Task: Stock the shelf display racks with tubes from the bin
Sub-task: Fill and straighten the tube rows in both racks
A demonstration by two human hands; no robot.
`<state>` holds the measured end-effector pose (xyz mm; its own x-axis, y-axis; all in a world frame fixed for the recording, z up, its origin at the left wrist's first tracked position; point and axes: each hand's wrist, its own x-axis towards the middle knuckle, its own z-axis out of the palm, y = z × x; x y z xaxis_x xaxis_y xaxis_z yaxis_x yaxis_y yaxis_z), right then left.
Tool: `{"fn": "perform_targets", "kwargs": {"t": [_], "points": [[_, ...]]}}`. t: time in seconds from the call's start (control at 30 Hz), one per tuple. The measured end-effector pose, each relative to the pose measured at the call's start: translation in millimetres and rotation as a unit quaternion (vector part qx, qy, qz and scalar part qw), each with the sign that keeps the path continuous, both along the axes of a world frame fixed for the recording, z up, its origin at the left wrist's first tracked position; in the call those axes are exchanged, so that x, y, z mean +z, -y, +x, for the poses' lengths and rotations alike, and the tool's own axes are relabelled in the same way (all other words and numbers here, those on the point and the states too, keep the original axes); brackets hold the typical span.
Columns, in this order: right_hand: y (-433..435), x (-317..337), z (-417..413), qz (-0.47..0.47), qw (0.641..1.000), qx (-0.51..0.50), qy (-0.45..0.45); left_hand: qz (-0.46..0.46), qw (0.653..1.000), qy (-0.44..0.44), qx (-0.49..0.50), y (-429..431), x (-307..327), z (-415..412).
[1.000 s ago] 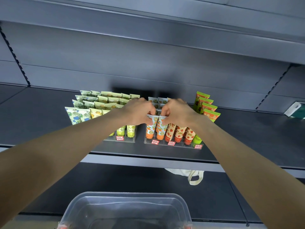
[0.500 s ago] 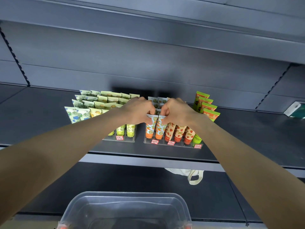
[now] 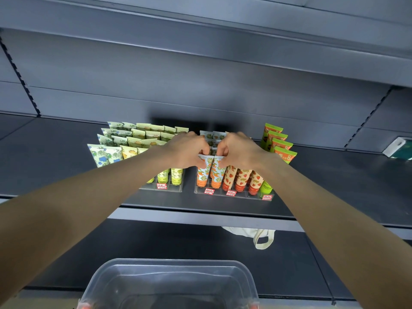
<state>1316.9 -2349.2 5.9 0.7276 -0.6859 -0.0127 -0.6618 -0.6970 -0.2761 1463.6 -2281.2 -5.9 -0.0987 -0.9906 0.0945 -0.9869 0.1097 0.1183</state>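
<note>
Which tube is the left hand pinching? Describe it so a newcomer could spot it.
On the dark shelf, find the right-hand clear rack. Its leftmost front slot holds the tube in the left hand grip: the pale orange-fruit tube. Its right neighbour, same print, is pinched by the right hand; strawberry-print tubes follow.

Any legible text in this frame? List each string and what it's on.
"8": on the front bright green tube at the right end of the right rack.
"YING" (partial): near the cap end of the strawberry-print tube.
Red price tags on the rack fronts: printed, too small to read.
Other tubes' print: blurred, unreadable.
Clear bin: no text visible.
</note>
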Motion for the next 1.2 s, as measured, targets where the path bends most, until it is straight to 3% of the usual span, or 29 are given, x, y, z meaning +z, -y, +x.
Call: {"fn": "perform_targets", "kwargs": {"t": [1.2], "points": [[-1.2,3.0,-2.2,0.003,1.0,0.003,-0.013,-0.005,1.0,-0.005,0.009,0.0,2.0,1.3]]}}
